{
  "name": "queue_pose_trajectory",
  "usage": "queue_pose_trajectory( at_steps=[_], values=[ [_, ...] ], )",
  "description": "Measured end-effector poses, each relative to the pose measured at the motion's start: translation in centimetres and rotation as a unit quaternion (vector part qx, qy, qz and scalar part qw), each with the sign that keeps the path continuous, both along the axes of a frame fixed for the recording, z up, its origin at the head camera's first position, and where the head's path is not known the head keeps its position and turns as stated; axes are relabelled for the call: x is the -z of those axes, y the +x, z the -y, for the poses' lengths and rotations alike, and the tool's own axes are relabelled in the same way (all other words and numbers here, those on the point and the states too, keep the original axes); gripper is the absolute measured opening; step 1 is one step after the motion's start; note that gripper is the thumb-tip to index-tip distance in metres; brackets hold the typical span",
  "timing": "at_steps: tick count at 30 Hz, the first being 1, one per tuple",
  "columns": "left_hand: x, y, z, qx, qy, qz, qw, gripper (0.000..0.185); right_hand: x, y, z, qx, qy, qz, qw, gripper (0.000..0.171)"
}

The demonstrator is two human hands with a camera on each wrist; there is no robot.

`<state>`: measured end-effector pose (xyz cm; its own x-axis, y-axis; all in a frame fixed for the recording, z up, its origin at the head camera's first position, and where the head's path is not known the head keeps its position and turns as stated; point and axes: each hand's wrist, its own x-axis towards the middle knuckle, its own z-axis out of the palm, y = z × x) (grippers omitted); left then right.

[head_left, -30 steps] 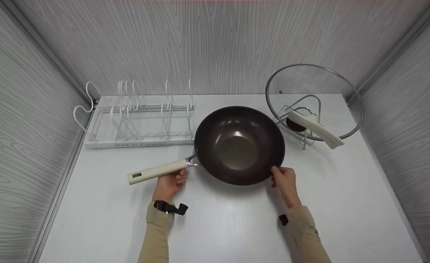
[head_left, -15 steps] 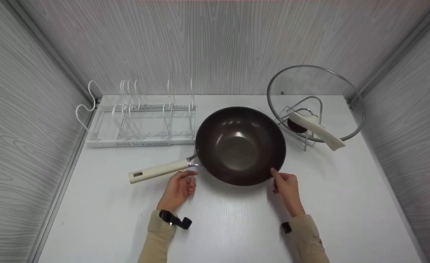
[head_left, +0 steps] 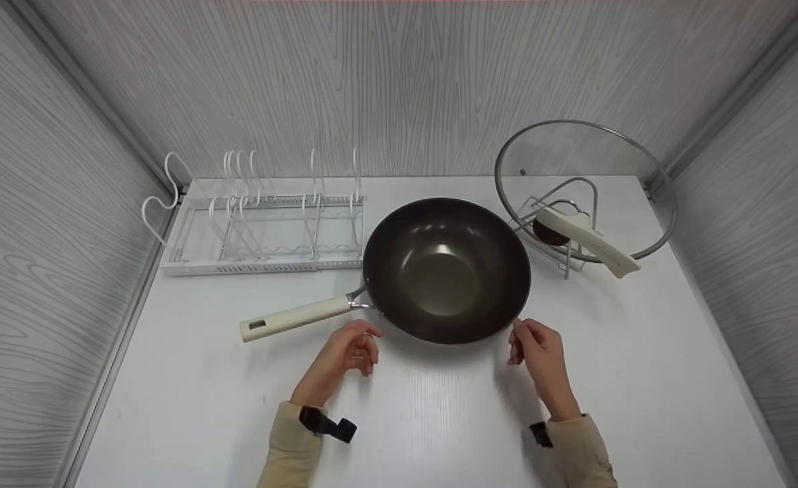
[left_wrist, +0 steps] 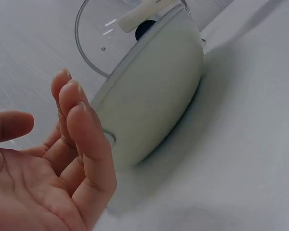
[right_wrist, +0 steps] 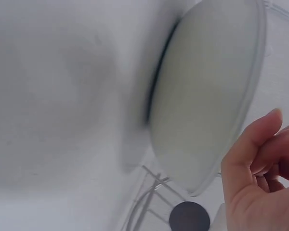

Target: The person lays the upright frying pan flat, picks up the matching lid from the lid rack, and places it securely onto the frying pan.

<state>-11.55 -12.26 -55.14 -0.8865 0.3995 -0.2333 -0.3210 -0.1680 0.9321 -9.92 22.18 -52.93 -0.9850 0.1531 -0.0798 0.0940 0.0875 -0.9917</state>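
The dark wok (head_left: 446, 270) is resting on the white table (head_left: 439, 420), just right of the white wire rack (head_left: 263, 227), with its cream handle (head_left: 295, 316) pointing away from the glass lid (head_left: 585, 186) that is leaning in its stand. It is judged to be stiff, fairly heavy and smooth at the rim, so it is probably best taken by the handle with the far rim steadied. Nothing is being held: the left hand (head_left: 344, 352) is lying loosely open just below the handle's root, and the right hand (head_left: 537, 349) is hanging relaxed beside the wok's near rim, apparently clear of it.
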Motion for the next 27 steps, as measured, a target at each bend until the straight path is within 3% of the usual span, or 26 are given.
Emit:
queue_pose_trajectory(
  at_steps=[5, 9, 13, 16, 19, 22, 25, 27],
  values=[
    [-2.1, 0.5, -0.6, 0.002, -0.01, -0.059, 0.9982, 0.043, -1.3, 1.2, 1.4, -0.021, 0.019, -0.041, 0.999, 0.046],
    [-3.8, 0.7, -1.6, -0.047, -0.023, -0.115, 0.992, 0.031, -1.8, 2.4, 3.8, -0.062, 0.033, -0.09, 0.993, 0.047],
    [-5.4, 0.9, -2.7, -0.109, -0.066, -0.185, 0.9746, 0.024, -2.2, 3.6, 6.7, -0.158, 0.05, -0.161, 0.973, 0.034],
    [-6.3, 1.1, -3.3, -0.126, -0.105, -0.239, 0.957, 0.022, -3.4, 4.3, 8.6, -0.218, 0.053, -0.201, 0.954, 0.022],
    [-6.9, 1.3, -3.7, -0.136, -0.145, -0.296, 0.9344, 0.02, -4.9, 4.8, 10.1, -0.251, 0.053, -0.212, 0.943, 0.015],
    [-7.3, 1.2, -4.0, -0.153, -0.18, -0.351, 0.9061, 0.015, -5.1, 4.9, 11.0, -0.274, 0.054, -0.203, 0.938, 0.013],
    [-7.4, 0.9, -4.2, -0.172, -0.22, -0.411, 0.8678, 0.012, -3.9, 4.6, 11.5, -0.286, 0.063, -0.192, 0.937, 0.013],
    [-7.3, 0.6, -4.3, -0.183, -0.258, -0.454, 0.8328, 0.01, -3.0, 4.4, 11.6, -0.286, 0.077, -0.198, 0.934, 0.013]
  ],
)
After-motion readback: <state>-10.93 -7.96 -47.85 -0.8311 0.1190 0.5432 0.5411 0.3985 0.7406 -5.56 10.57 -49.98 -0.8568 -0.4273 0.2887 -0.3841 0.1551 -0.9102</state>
